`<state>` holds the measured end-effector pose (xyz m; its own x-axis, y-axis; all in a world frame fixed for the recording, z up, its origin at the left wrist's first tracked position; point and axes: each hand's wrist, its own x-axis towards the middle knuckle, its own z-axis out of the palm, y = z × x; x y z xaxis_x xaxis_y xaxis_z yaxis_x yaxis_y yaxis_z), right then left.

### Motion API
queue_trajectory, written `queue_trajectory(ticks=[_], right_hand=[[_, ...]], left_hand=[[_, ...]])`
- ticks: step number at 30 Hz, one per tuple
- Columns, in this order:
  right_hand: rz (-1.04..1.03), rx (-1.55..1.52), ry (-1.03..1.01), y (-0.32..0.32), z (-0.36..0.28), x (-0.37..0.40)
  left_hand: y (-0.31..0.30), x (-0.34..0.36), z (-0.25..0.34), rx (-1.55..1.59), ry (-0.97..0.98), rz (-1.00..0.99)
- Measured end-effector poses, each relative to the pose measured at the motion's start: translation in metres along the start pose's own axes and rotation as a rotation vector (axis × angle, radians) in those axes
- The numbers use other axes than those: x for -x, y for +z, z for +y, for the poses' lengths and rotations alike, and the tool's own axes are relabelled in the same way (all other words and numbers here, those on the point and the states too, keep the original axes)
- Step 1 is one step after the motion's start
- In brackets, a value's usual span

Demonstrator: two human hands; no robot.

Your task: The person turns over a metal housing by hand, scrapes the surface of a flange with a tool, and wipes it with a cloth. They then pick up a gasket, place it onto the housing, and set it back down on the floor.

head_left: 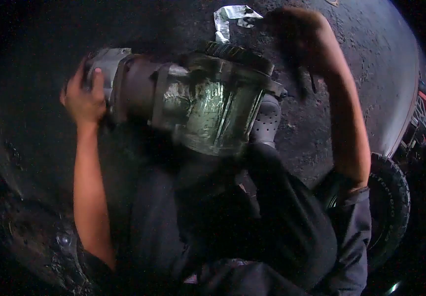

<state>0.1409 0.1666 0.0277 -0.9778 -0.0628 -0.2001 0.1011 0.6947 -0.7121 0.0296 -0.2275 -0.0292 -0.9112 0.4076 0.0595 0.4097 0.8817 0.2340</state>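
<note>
A large greasy metal gearbox (215,106) lies on its side across the ground in front of my legs. Around its narrow grey left end, the fingers and thumb of my left hand (85,96) are wrapped. My right hand (294,37) hovers beyond the wide right end, dark and smeared by motion, so I cannot tell whether it holds anything. Close to its fingers lies a bent strip of silver foil or tape (228,14), just past a dark toothed ring (240,54) on the gearbox.
My grey perforated clog (266,121) is right against the gearbox's right end. A tyre (390,212) stands at the right by my elbow. Farther right, cluttered parts (422,118) lie past the edge of the dark, rough ground (375,64).
</note>
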Motion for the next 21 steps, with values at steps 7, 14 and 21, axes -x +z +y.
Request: queue_trajectory(ticks=[7, 14, 21], right_hand=[[0.113, 0.417, -0.119, 0.032, 0.002, 0.051], [0.135, 0.432, -0.281, 0.027, -0.005, 0.046], [0.28, 0.617, -0.087, 0.017, 0.032, 0.027]], left_hand=[[-0.005, 0.005, 0.001, 0.121, -0.058, 0.031], [-0.007, 0.009, -0.006, 0.122, -0.031, 0.032], [-0.008, 0.008, -0.005, 0.022, -0.014, 0.052]])
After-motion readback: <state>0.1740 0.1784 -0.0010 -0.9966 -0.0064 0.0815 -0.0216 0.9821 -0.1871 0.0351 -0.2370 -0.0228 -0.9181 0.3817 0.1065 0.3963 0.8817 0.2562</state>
